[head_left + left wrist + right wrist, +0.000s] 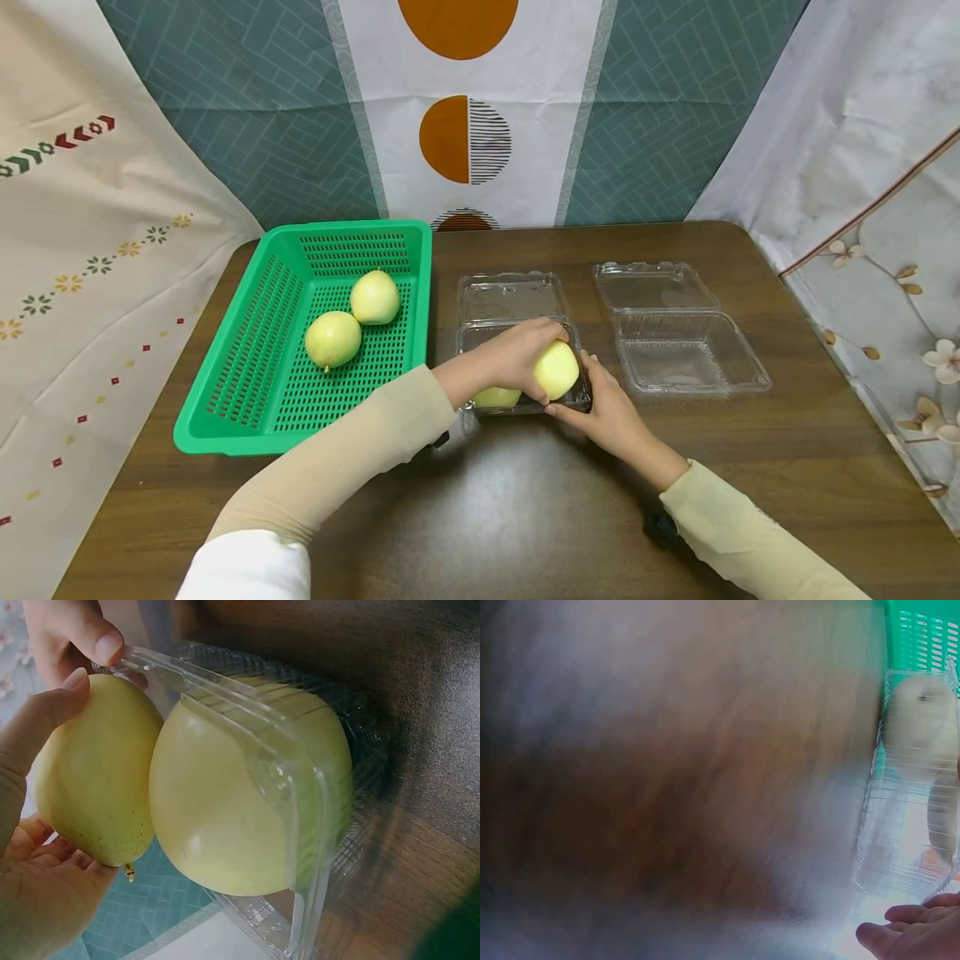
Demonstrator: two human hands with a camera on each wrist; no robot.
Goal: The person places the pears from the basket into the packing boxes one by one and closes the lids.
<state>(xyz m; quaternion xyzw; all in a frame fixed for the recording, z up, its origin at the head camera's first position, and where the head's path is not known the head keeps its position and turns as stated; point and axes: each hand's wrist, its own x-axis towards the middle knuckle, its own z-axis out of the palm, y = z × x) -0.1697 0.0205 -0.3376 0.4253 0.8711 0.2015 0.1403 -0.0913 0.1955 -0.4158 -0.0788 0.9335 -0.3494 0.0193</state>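
Observation:
My left hand (517, 354) grips a yellow-green pear (557, 371), thumb and fingers around its sides, at the right part of an open clear plastic clamshell box (472, 337). In the left wrist view the held pear (105, 772) touches another pear (217, 802) sitting inside the box. That second pear (497, 397) is partly hidden by my left hand in the head view. My right hand (607, 412) holds the box's right front corner, its thumb (109, 646) on the rim. In the right wrist view the box wall (892, 832) shows beside the right fingers (907, 913).
A green perforated basket (187, 433) with two pears (333, 340) stands at the left. Another open clear clamshell box (693, 358) lies to the right. A patterned cloth (480, 108) hangs behind the brown wooden table (465, 517).

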